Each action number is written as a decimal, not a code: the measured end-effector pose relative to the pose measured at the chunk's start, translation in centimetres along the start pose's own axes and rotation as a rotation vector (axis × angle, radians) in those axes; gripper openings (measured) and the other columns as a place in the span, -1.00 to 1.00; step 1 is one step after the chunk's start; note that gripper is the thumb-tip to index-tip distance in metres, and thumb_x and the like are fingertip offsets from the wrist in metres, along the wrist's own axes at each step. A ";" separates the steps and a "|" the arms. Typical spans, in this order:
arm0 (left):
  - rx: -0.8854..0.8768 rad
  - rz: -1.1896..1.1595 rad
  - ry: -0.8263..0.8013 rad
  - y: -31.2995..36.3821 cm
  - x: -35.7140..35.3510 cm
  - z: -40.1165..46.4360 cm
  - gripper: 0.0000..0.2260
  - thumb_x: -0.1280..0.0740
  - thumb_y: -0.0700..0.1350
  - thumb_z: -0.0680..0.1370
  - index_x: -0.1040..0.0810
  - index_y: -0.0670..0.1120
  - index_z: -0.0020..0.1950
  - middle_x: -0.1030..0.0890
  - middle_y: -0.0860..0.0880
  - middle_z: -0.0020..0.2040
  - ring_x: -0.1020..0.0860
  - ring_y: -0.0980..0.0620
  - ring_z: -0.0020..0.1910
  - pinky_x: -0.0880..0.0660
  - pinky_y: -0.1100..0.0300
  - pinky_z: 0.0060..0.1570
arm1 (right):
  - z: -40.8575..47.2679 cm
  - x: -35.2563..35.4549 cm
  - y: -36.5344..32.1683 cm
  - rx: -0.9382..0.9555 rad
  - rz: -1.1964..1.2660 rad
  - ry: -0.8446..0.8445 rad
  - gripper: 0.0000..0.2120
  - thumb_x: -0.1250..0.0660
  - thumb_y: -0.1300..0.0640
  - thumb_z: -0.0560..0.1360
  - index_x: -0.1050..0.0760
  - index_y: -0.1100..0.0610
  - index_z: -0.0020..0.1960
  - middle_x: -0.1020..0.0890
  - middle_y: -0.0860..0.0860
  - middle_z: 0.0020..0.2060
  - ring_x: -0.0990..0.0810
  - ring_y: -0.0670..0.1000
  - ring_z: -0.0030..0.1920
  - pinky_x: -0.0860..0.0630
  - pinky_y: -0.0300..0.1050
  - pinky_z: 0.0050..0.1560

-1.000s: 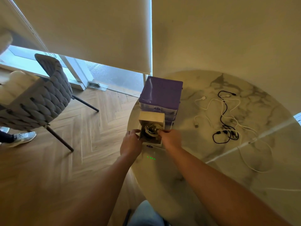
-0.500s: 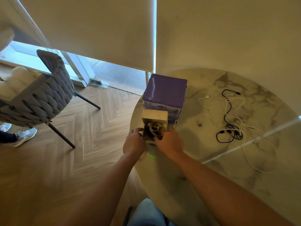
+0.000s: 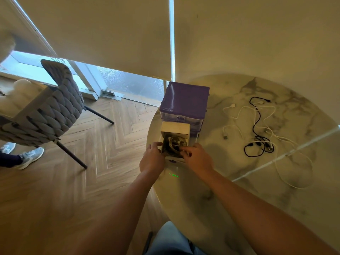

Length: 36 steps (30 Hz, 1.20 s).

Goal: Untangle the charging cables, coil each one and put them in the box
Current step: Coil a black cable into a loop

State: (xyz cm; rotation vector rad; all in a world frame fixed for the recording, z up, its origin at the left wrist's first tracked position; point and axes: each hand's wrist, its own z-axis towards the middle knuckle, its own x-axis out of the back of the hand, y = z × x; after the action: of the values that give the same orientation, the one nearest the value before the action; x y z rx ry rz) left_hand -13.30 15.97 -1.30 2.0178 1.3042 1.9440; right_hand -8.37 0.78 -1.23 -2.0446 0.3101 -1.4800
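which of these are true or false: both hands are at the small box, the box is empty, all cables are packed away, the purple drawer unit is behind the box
1. Both hands are at the small box: true; the left hand holds its left side, the right hand has its fingers at the opening.
2. The box is empty: false; a coiled cable lies inside.
3. All cables are packed away: false; tangled cables lie on the marble table.
4. The purple drawer unit stands behind the box: true.
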 end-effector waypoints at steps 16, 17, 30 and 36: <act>-0.172 0.056 -0.218 9.2 -4.9 -4.5 -0.81 -0.22 0.07 0.58 -0.49 0.01 0.12 -0.54 0.03 0.07 -0.54 0.03 -0.01 -0.50 0.07 -0.06 | -3.3 9.9 12.0 -0.342 0.158 0.317 -0.82 -0.29 -0.04 0.54 -0.61 0.01 0.01 -0.65 -0.02 -0.05 -0.60 0.01 -0.07 -0.54 -0.04 -0.07; -0.193 0.039 -0.284 10.0 -5.6 -4.4 -0.81 -0.23 0.06 0.58 -0.52 0.02 0.10 -0.56 0.03 0.05 -0.55 0.04 -0.01 -0.51 0.08 -0.03 | -3.4 10.5 12.5 -0.364 0.150 0.325 -0.81 -0.27 -0.03 0.54 -0.61 0.02 0.01 -0.66 0.00 -0.06 -0.61 0.03 -0.08 -0.53 -0.04 -0.09; -0.392 0.108 -0.466 18.0 -12.0 -3.0 -0.80 -0.24 0.01 0.59 -0.58 0.02 0.14 -0.51 -0.01 0.08 -0.52 0.02 0.07 -0.49 0.08 0.11 | -0.8 14.3 18.0 -0.624 0.262 0.136 -0.72 -0.26 0.03 0.53 -0.54 0.18 0.13 -0.62 0.13 0.03 -0.61 0.15 -0.08 -0.52 -0.06 -0.19; -0.428 0.120 -0.451 19.2 -13.1 -2.8 -0.80 -0.26 -0.04 0.57 -0.58 0.04 0.15 -0.51 0.00 0.07 -0.51 0.03 0.07 -0.47 0.15 0.09 | -1.0 13.8 17.8 -0.585 0.384 0.171 -0.85 -0.28 0.10 0.53 -0.61 0.12 -0.03 -0.63 0.06 -0.17 -0.62 0.12 -0.13 -0.53 -0.05 -0.12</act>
State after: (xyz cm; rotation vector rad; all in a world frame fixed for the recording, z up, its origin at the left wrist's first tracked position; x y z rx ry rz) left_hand -3.74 -5.40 -0.40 2.1573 0.6204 1.5040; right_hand -1.72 -20.80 -0.53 -2.1107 1.2558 -1.4250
